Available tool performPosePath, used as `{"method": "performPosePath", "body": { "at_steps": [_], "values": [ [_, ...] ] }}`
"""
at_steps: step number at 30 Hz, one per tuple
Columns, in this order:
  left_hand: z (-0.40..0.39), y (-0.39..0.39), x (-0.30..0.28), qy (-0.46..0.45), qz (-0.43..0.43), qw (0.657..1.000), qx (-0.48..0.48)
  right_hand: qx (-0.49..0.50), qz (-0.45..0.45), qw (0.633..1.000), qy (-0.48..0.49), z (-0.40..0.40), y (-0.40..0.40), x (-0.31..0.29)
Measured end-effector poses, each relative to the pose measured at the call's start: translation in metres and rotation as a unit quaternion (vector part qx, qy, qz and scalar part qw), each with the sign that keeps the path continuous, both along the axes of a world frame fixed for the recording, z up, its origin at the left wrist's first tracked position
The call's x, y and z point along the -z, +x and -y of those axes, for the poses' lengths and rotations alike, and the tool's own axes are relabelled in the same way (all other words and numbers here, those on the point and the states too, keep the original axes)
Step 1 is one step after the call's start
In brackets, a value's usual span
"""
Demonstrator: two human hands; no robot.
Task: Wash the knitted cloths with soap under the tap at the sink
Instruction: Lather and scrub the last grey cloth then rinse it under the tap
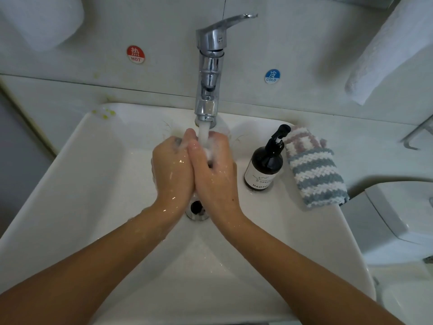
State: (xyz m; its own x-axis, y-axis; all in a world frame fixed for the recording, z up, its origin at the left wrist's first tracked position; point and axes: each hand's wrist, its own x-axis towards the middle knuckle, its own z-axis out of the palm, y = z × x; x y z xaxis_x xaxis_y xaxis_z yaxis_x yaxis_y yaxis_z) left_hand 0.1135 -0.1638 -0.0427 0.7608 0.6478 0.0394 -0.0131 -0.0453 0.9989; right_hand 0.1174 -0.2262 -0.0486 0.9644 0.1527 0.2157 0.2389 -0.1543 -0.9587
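Left hand [172,170] and right hand [214,171] press together under the tap [208,73] stream, each grip curled around a sudsy cloth [207,152], mostly hidden. Striped knitted cloths [314,170] lie on the sink [70,184] right rim beside the soap bottle [264,165].

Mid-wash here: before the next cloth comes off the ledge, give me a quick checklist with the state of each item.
1. Tap running: ok, water streams onto the hands.
2. Left hand and right hand free to reach: not ok, they are pressed together under the stream, wet and soapy.
3. A cloth between the hands: cannot tell, only foam and a small dark patch show.
4. Striped cloths within reach: ok, stacked on the sink ledge on the right.
5. Soap bottle upright: ok, standing beside the cloths.
6. Drain open: ok as far as visible, no pooled water.
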Motion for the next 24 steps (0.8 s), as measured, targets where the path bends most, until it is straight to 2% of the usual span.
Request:
{"method": "performPosePath", "body": {
  "at_steps": [2, 4, 7, 10, 13, 17, 20, 24],
  "values": [
    [0.001, 0.0, -0.001, -0.018, -0.016, 0.999, 0.028, 0.009, -0.011, 1.0, -0.008, 0.004, 0.004, -0.003],
    [0.003, -0.003, 0.002, 0.007, -0.024, 0.998, 0.057, 0.025, -0.027, 0.999, -0.01, 0.008, 0.009, -0.003],
    [0.011, -0.011, 0.008, 0.076, -0.016, 0.994, 0.079, 0.067, -0.041, 0.995, 0.053, 0.012, 0.012, -0.002],
    [0.016, -0.014, 0.01, 0.078, 0.001, 0.992, 0.099, 0.091, -0.045, 0.99, 0.093, 0.013, 0.015, -0.001],
    [0.015, -0.01, 0.013, 0.113, -0.019, 0.99, 0.084, 0.092, -0.058, 0.991, 0.081, 0.012, 0.016, 0.0],
    [0.01, -0.01, 0.016, 0.081, -0.023, 0.994, 0.068, 0.073, -0.091, 0.992, 0.043, 0.01, 0.01, 0.003],
    [0.01, -0.011, 0.015, 0.096, -0.026, 0.994, 0.04, 0.066, -0.113, 0.991, 0.039, 0.006, 0.006, 0.003],
    [0.013, -0.01, 0.017, 0.071, -0.035, 0.997, 0.026, 0.081, -0.177, 0.98, 0.049, 0.002, 0.003, 0.001]
  ]
}}
